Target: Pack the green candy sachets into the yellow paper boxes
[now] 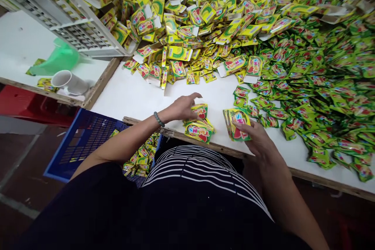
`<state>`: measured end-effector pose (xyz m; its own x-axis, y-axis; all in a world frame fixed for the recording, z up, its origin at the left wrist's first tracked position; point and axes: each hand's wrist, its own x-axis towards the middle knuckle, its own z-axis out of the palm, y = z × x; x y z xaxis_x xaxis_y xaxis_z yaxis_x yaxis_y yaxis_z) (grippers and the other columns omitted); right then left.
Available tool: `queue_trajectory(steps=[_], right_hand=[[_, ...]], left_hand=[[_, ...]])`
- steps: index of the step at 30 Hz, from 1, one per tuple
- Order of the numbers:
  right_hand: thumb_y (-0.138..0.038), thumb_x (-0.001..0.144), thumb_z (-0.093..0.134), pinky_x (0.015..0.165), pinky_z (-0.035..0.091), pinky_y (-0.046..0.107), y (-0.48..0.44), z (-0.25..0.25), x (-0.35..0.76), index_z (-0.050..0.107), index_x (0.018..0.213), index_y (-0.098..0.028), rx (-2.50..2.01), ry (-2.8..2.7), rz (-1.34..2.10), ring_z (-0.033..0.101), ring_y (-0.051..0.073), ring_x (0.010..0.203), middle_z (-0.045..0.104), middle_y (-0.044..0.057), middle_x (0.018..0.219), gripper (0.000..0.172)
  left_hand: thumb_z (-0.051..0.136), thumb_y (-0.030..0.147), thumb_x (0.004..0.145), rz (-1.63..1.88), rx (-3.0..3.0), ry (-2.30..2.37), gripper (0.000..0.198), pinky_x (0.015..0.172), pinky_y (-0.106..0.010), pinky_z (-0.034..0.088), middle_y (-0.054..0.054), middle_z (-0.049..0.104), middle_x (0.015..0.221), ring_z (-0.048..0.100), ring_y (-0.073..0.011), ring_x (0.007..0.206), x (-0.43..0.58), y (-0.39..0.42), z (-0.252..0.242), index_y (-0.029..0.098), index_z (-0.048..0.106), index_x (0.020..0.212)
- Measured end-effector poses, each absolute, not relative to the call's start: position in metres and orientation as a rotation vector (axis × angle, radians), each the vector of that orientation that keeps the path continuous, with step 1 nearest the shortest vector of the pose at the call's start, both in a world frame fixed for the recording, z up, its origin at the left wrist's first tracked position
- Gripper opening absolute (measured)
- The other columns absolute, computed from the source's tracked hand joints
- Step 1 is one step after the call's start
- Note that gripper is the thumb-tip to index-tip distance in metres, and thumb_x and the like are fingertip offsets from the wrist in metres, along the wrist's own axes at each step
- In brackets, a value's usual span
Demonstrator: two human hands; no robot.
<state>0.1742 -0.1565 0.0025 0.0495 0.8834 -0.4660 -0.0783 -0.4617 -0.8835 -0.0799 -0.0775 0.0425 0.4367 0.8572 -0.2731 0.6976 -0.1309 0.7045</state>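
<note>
My right hand [259,138] grips a small stack of flat yellow-green candy cartons [238,119], printed with a red fruit, near the table's front edge. Its thumb lies across the front carton. To its left, my left hand [183,108] has its thumb and fingers around a carton [201,107] of the same print. More cartons [197,131] lie overlapped just below it, at the edge. A bead bracelet [158,119] circles my left wrist. Beyond my hands, loose small green candy packets [241,91] rest on the white tabletop [211,90].
A heap of yellow cartons [175,27] covers the back, and a large pile of green packets [322,78] the right. At left are a white crate [73,23], a mug [70,82] and a green translucent scoop-like thing [58,60]. A blue crate [79,140] of packets stands below the edge.
</note>
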Motion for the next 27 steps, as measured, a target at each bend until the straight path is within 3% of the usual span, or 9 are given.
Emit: queue_trajectory(steps=[3, 5, 8, 12, 18, 24, 27], right_hand=[[-0.038, 0.053, 0.084, 0.067, 0.058, 0.032, -0.164, 0.020, 0.159, 0.069, 0.094, -0.020, -1.457, -0.787, 1.756, 0.071, 0.022, 0.076, 0.075, 0.004, 0.087, 0.048], [-0.037, 0.053, 0.085, 0.070, 0.059, 0.032, -0.161, 0.024, 0.149, 0.070, 0.098, -0.020, -1.437, -0.837, 1.867, 0.072, 0.024, 0.080, 0.076, 0.005, 0.088, 0.050], [-0.037, 0.058, 0.083, 0.080, 0.058, 0.034, -0.150, 0.017, 0.139, 0.069, 0.101, -0.021, -1.425, -0.928, 1.981, 0.071, 0.025, 0.092, 0.076, 0.004, 0.092, 0.048], [-0.038, 0.064, 0.080, 0.082, 0.057, 0.032, -0.139, 0.004, 0.127, 0.068, 0.105, -0.023, -1.398, -1.032, 2.075, 0.071, 0.023, 0.095, 0.076, 0.003, 0.097, 0.045], [-0.040, 0.071, 0.072, 0.070, 0.058, 0.035, -0.136, 0.011, 0.094, 0.061, 0.114, -0.019, -1.374, -0.992, 1.998, 0.071, 0.025, 0.088, 0.075, 0.006, 0.102, 0.050], [-0.037, 0.067, 0.078, 0.088, 0.055, 0.039, -0.142, 0.042, -0.014, 0.055, 0.119, -0.021, -0.893, -1.090, 2.177, 0.069, 0.024, 0.097, 0.069, 0.007, 0.117, 0.059], [-0.044, 0.066, 0.079, 0.091, 0.053, 0.042, -0.154, 0.043, -0.076, 0.055, 0.123, -0.024, -0.570, -1.241, 2.389, 0.068, 0.024, 0.100, 0.068, 0.006, 0.119, 0.066]], left_hand=[[0.078, 0.040, 0.061, 0.665, 1.486, 1.503, 0.045, 0.063, -0.026, 0.041, -0.006, 0.064, 0.082, 0.057, -0.0160, 0.074, -0.096, -0.090, 0.037, 0.014, 0.062, 0.094], [0.076, 0.044, 0.064, 0.822, 1.138, 1.547, 0.040, 0.059, -0.026, 0.040, -0.005, 0.063, 0.077, 0.055, -0.0134, 0.067, -0.106, -0.107, 0.033, 0.014, 0.059, 0.084], [0.074, 0.046, 0.066, 0.737, 0.845, 1.481, 0.039, 0.056, -0.025, 0.041, -0.005, 0.062, 0.072, 0.055, -0.0128, 0.063, -0.108, -0.142, 0.026, 0.015, 0.057, 0.081], [0.076, 0.048, 0.062, 0.653, 0.906, 1.482, 0.040, 0.052, -0.023, 0.035, 0.000, 0.056, 0.064, 0.050, -0.0112, 0.060, -0.089, -0.167, 0.014, 0.016, 0.054, 0.071], [0.072, 0.055, 0.063, 0.825, 0.963, 1.490, 0.044, 0.052, -0.020, 0.035, 0.001, 0.057, 0.072, 0.049, -0.0104, 0.065, -0.096, -0.151, 0.013, 0.017, 0.054, 0.076], [0.067, 0.057, 0.068, 0.773, 1.119, 1.599, 0.044, 0.045, -0.021, 0.028, 0.004, 0.052, 0.061, 0.041, -0.0086, 0.050, -0.204, -0.189, 0.067, 0.019, 0.056, 0.089], [0.068, 0.061, 0.063, 0.722, 1.076, 1.833, 0.047, 0.048, -0.023, 0.035, 0.002, 0.054, 0.063, 0.047, -0.0123, 0.053, -0.267, -0.228, 0.086, 0.020, 0.057, 0.082]])
